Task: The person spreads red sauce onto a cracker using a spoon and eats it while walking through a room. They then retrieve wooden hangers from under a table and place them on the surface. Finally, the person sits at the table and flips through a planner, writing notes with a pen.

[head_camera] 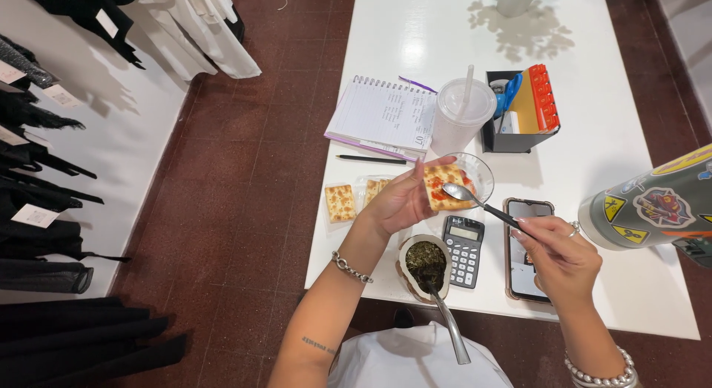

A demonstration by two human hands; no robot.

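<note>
Cracker point(442, 186) with red jam on it sits pinched in the fingers of the left hand point(398, 204), held over the near edge of the white table point(593, 158) just in front of a small glass bowl point(478, 173). The right hand point(560, 256) grips a spoon point(475, 200) by its dark handle, the bowl of the spoon touching the cracker's jam. Below the left hand stands a gourd cup point(425, 265) of green herb with a metal straw. More crackers point(341, 202) lie in a clear wrapper to the left. A calculator point(463, 250) and phone point(528, 247) lie beside the gourd; a sticker-covered flask point(653, 210) juts in at right. Behind are a spiral notebook point(382, 117), a pen point(371, 159) and a lidded plastic cup point(461, 113).
</note>
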